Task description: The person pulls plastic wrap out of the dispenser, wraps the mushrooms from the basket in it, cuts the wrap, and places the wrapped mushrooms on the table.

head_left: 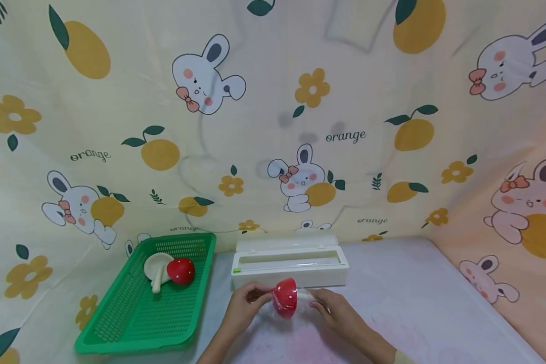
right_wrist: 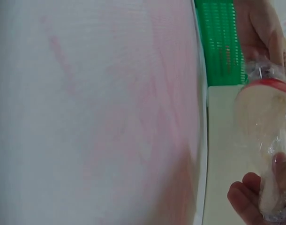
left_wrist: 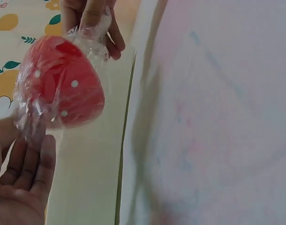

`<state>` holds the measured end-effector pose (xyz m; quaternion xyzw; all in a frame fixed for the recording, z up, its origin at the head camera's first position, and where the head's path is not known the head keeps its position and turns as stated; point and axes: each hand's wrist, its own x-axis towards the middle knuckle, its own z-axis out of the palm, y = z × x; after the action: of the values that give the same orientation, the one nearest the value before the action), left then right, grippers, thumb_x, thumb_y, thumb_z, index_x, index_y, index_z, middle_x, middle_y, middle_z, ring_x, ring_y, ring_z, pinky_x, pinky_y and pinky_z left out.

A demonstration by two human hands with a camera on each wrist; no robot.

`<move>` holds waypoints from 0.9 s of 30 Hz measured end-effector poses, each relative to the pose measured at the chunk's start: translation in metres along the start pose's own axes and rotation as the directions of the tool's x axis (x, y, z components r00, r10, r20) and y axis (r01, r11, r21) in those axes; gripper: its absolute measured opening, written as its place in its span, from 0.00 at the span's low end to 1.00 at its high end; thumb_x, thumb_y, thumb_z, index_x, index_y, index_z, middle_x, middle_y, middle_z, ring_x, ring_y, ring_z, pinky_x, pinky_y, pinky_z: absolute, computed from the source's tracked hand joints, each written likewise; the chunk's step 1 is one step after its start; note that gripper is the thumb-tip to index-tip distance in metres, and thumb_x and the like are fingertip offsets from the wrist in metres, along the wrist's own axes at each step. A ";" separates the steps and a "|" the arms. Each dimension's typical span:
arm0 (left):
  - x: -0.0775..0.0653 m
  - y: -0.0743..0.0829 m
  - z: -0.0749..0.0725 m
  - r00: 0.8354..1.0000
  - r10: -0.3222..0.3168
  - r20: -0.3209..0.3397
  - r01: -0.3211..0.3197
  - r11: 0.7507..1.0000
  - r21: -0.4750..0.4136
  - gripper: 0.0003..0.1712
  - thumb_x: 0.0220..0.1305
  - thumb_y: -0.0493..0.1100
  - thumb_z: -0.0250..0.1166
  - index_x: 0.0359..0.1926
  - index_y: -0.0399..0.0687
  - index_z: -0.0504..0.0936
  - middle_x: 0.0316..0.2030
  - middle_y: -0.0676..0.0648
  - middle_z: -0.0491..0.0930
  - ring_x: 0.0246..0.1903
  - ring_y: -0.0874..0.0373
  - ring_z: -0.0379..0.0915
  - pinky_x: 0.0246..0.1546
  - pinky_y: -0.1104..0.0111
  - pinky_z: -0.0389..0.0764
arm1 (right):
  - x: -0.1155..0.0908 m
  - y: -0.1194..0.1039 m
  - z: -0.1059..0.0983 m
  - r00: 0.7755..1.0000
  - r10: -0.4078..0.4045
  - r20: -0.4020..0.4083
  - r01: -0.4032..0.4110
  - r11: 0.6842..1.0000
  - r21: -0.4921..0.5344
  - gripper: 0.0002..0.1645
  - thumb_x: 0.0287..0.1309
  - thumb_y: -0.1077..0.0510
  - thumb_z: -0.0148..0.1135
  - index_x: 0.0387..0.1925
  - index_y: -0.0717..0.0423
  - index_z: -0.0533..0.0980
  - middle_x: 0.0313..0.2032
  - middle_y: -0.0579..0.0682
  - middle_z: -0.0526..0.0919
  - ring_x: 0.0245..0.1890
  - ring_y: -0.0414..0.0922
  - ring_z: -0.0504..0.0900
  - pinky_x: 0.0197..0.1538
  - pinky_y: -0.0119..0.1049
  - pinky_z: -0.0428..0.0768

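Held up between both hands is a toy mushroom with a red, white-dotted cap, lying sideways and wrapped in clear, wrinkled cling film. At the cap's top, on the left, my left hand pinches the film. My right hand grips the film-covered stem from the other side. In the left wrist view the film bunches around the stem near the right hand. The pale underside of the mushroom shows in the right wrist view, with the right thumb lying along its stem.
Just behind the hands stands a white cling film dispenser, its lid raised. To the left is a green plastic basket containing another red-capped mushroom and a pale mushroom-shaped piece. A patterned cloth hangs behind the white-covered table.
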<state>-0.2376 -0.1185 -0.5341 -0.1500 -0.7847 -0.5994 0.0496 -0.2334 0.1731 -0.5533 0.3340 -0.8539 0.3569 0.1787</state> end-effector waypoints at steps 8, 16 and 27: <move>0.002 0.000 0.003 0.992 -0.091 -0.090 0.093 0.995 0.023 0.03 0.70 0.38 0.73 0.42 0.45 0.88 0.35 0.49 0.86 0.34 0.58 0.81 0.36 0.71 0.84 | 0.000 -0.006 0.000 0.997 0.011 0.072 -0.017 0.997 0.077 0.26 0.73 0.68 0.62 0.70 0.56 0.75 0.60 0.50 0.86 0.57 0.47 0.86 0.60 0.43 0.85; 0.002 0.002 0.005 0.991 -0.080 -0.106 0.076 0.996 -0.041 0.09 0.73 0.38 0.71 0.51 0.41 0.84 0.42 0.44 0.85 0.37 0.57 0.83 0.39 0.68 0.87 | -0.001 -0.010 0.001 0.995 0.081 0.055 -0.090 0.976 0.200 0.25 0.73 0.56 0.70 0.67 0.49 0.76 0.56 0.48 0.84 0.50 0.38 0.82 0.50 0.36 0.84; -0.002 0.006 -0.012 0.991 -0.007 0.134 0.016 0.997 -0.072 0.21 0.77 0.36 0.66 0.67 0.44 0.82 0.63 0.41 0.83 0.58 0.51 0.82 0.57 0.73 0.82 | 0.001 -0.008 -0.002 0.983 0.157 -0.097 -0.138 0.975 0.174 0.24 0.61 0.61 0.79 0.57 0.55 0.81 0.49 0.49 0.90 0.47 0.37 0.85 0.50 0.34 0.86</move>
<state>-0.2347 -0.1285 -0.5257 -0.1869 -0.7647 -0.6166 -0.0119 -0.2284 0.1696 -0.5477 0.2632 -0.8323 0.4572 0.1700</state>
